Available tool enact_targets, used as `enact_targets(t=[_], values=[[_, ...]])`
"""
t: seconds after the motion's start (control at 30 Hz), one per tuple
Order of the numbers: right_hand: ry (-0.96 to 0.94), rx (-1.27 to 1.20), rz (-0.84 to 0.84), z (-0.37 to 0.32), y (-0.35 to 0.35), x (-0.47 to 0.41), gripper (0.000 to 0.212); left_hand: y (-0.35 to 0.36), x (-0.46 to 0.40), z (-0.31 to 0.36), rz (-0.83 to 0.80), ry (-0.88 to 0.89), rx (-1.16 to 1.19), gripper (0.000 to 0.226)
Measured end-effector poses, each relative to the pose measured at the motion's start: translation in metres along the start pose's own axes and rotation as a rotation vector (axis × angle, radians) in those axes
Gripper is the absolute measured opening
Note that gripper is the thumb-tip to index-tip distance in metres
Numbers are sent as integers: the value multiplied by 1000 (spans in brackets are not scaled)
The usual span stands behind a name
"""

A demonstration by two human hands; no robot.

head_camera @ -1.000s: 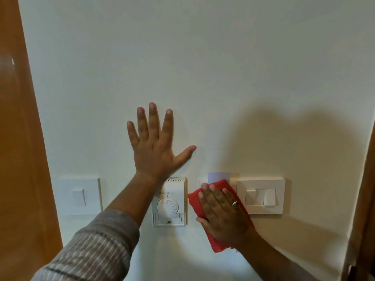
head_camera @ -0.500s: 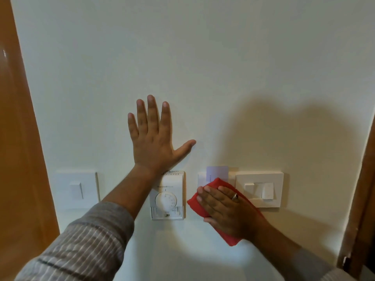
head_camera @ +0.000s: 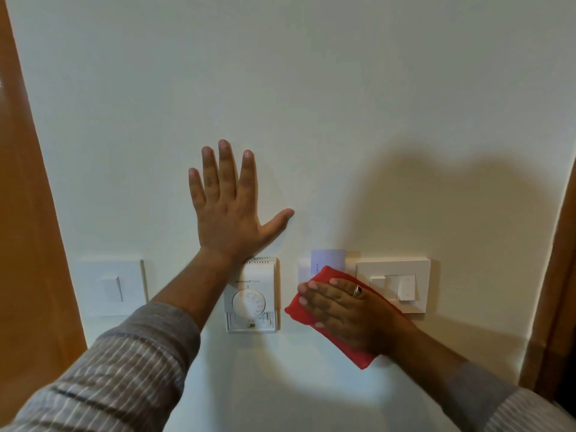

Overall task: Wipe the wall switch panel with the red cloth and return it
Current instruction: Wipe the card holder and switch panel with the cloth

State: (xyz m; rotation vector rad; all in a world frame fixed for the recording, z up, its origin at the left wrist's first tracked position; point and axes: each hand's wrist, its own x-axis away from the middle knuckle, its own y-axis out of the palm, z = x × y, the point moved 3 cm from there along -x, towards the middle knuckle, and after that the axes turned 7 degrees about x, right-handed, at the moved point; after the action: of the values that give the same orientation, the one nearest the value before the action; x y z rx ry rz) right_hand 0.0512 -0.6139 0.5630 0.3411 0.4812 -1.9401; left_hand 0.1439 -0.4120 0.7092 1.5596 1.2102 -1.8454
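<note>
- Left hand [head_camera: 230, 210] is flat against the wall [head_camera: 311, 104], fingers spread and pointing up, thumb stuck out to the right. It's holding nothing, just open palm on paint.
- Its wrist sits right at the top edge of the thermostat [head_camera: 252, 299] (white box with a round dial, brand text too blurry to read properly), and the forearm crosses the box's upper left corner.
- Right hand [head_camera: 346, 310] is laid flat too, fingers together and pointing left, pressing the red cloth [head_camera: 352, 347] onto the wall. So it's not gripping the cloth, more pinning it under the palm and fingers. There's a ring with a dark stone on one finger.
- The cloth sticks out beyond the fingertips on the left and below the hand at the lower right.
- It's sitting over a small white plate with a pale card [head_camera: 327, 260] in it, whose top pokes out above the cloth.
- Just right of that is the switch panel [head_camera: 394, 285], white with two rockers. The cloth's upper right edge overlaps its lower left corner.
- Another single switch [head_camera: 110, 288] sits well off to the left, next to a wooden door frame [head_camera: 25, 213].
- Both arms have striped sleeves [head_camera: 118, 375] pushed up the forearm.
</note>
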Motion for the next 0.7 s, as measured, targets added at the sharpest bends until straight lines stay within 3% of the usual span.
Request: enact_targets(t=[0.2,0.43,0.7], values=[[272,53,-2,-18,4,-33,59,2,0,0,31,2,-17,111],[-23,46,-22,-2,3,-4,56,1,-1,-2,14,12,-16,110],[246,56,-5,-26,4,-27,65,0,-1,1,14,-7,-19,110]])
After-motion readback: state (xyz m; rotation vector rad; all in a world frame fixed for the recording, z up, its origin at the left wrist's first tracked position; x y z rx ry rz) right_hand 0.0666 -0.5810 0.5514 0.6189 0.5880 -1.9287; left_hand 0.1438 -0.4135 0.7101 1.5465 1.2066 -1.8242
